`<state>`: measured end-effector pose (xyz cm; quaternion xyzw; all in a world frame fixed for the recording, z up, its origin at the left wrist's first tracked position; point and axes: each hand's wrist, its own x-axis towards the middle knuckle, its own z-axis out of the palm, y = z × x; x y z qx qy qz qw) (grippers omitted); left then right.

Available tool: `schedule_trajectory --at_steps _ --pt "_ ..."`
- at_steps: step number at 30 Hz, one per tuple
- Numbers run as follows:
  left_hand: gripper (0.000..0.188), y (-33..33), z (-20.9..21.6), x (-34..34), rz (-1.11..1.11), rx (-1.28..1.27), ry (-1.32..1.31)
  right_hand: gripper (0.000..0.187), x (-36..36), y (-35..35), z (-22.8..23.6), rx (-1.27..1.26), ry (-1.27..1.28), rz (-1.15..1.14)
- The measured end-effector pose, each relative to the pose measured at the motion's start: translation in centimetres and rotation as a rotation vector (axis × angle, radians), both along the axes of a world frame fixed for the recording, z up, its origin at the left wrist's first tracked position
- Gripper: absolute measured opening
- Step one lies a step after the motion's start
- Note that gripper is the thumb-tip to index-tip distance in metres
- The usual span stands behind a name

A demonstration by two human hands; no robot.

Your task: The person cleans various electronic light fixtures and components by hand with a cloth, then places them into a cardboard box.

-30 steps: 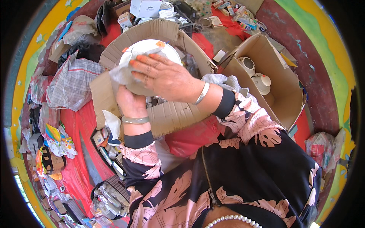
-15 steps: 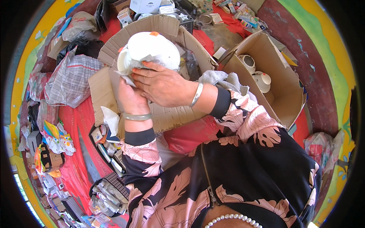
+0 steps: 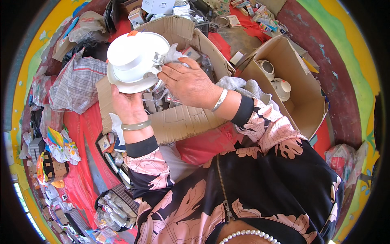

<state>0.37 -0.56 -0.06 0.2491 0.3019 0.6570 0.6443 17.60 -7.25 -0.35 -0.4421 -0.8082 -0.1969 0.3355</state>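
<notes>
Red sheeting (image 3: 77,140) covers part of the floor (image 3: 240,40) around us. Above an open carton (image 3: 185,125), the left hand (image 3: 129,106) supports a white fixture (image 3: 132,53) at its lower rim, fingers mostly hidden; the right hand (image 3: 191,85) holds a grey cloth (image 3: 172,54) against the fixture's side.

Left hand (image 3: 129,109) now, fingers hidden from us behind white fixture (image 3: 136,55); cloth (image 3: 174,55) partly under right hand (image 3: 191,83); necklace (image 3: 248,233) cut off below

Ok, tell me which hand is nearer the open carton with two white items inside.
Right. The right hand, on a gray cloth, is left of that open carton; the left hand is farther left, at the lower rim of the white round fixture.
</notes>
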Motion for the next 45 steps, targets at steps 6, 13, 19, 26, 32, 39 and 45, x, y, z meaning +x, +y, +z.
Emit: schedule_trajectory --at_steps 6,13,19,26,32,39,45 --pt "0.041 -0.1 0.0 0.5 0.005 0.025 0.022 0.035 -1.3 -0.6 0.2 -0.005 0.047 -0.03" --pt "0.043 -0.2 -0.4 1.3 -0.033 -0.095 -0.102 0.025 -2.0 -0.1 0.2 -0.262 0.487 0.369" --pt "0.042 0.3 -0.8 0.8 -0.025 -0.056 -0.231 0.021 3.8 0.5 5.8 -0.672 1.702 0.487" --pt "0.042 -0.1 0.1 1.6 -0.044 0.003 -0.286 0.024 8.6 4.2 4.4 -0.293 2.044 0.575" --pt "0.042 -0.6 0.5 2.0 -0.073 0.015 -0.314 0.023 5.8 4.6 1.6 -0.238 0.894 0.03" --pt "0.043 -0.6 -0.1 1.7 -0.008 0.003 -0.256 0.018 3.6 2.7 1.9 -0.164 0.364 -0.056" --pt "0.044 0.1 -1.6 0.8 -0.035 0.049 -0.261 0.02 4.7 3.8 1.8 -0.59 0.579 0.14"
